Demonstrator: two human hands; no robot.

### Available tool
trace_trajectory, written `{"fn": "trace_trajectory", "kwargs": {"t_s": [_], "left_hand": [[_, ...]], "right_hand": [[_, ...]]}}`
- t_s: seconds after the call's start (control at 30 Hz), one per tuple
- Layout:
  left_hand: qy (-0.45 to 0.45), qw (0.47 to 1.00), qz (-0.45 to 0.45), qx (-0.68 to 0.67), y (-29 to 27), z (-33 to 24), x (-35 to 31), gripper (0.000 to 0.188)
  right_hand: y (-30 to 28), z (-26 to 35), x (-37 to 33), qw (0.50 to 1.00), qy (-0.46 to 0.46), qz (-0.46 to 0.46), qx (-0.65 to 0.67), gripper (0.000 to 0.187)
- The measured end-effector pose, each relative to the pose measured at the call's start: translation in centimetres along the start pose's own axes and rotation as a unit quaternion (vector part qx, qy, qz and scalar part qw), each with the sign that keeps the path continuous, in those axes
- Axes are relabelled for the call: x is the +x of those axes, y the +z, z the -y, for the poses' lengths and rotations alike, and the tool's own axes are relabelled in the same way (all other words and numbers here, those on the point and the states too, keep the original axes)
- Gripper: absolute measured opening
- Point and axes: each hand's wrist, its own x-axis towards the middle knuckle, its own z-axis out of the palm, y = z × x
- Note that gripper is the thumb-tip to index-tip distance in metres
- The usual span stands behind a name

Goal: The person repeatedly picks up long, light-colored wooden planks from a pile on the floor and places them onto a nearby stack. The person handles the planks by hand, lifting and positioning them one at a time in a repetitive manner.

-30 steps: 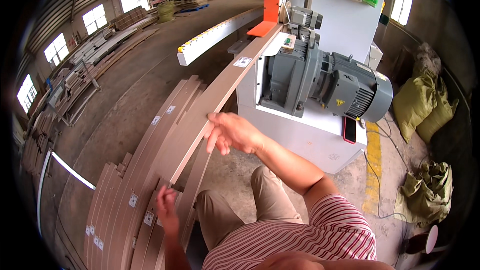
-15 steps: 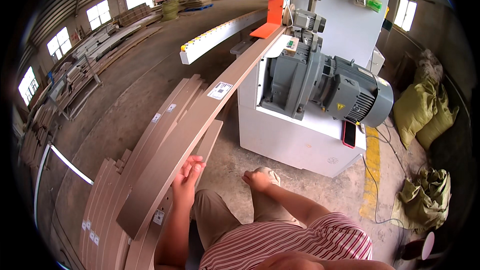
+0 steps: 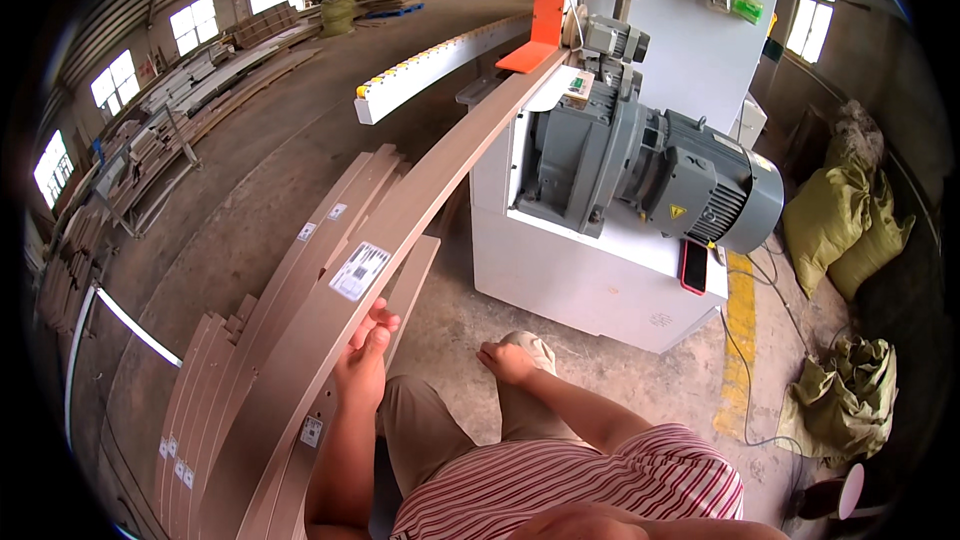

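A long brown board (image 3: pixel 415 205) with a white label runs from the machine's orange guard (image 3: pixel 545 25) down to the lower left, above a pile of similar boards (image 3: pixel 200 370). My left hand (image 3: pixel 362 365) is at its right edge, palm up, with thumb and fingertips slightly apart and not wrapped round the board. Part of that hand is hidden by the board's edge, so I cannot tell whether it bears any weight. My right hand (image 3: pixel 510 362) rests on my right knee, its fingers curled in with nothing visible in them.
A large grey motor (image 3: pixel 700 180) sits on the white machine base (image 3: pixel 590 290), with a red-edged phone (image 3: pixel 693 267) at its corner. A white roller rail (image 3: pixel 440 70) extends left of the machine. Yellowish sacks (image 3: pixel 830 230) and a cable (image 3: pixel 750 390) lie to the right.
The labelled board has slid out of the machine toward me and the lower left. Its label now lies just above my left hand. Both hands have stayed almost in place.
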Motion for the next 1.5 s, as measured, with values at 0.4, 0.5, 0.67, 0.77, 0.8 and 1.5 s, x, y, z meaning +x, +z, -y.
{"fn": "trace_trajectory", "kwargs": {"t_s": [0.4,0.5,0.67,0.77,0.8,1.5], "left_hand": [[0.021,0.998,-0.059,0.028,-2.3,-2.3,-4.7,0.044],[0.096,0.993,-0.058,0.034,-3.4,-3.6,-6.4,0.045],[0.068,0.963,-0.154,0.213,-9.0,-4.3,-11.6,0.033],[0.099,0.974,-0.197,0.049,-7.5,-8.2,-13.1,0.036],[0.142,0.964,-0.220,0.051,-9.8,-8.8,-15.4,0.043],[0.069,0.388,-0.898,0.194,-22.2,-15.5,-48.7,0.066]], "right_hand": [[-0.4,-0.9,1.9,0.965,0.121,0.061,0.223,0.033],[-4.3,1.3,5.5,0.929,0.156,0.050,0.333,0.039],[-14.7,7.1,13.5,0.814,0.103,-0.027,0.571,0.050],[-17.7,8.0,19.0,0.695,0.049,-0.028,0.717,0.066],[-18.9,9.7,20.2,0.668,0.016,-0.004,0.744,0.064],[7.9,17.7,5.5,0.623,0.314,0.364,0.617,0.039]]}}
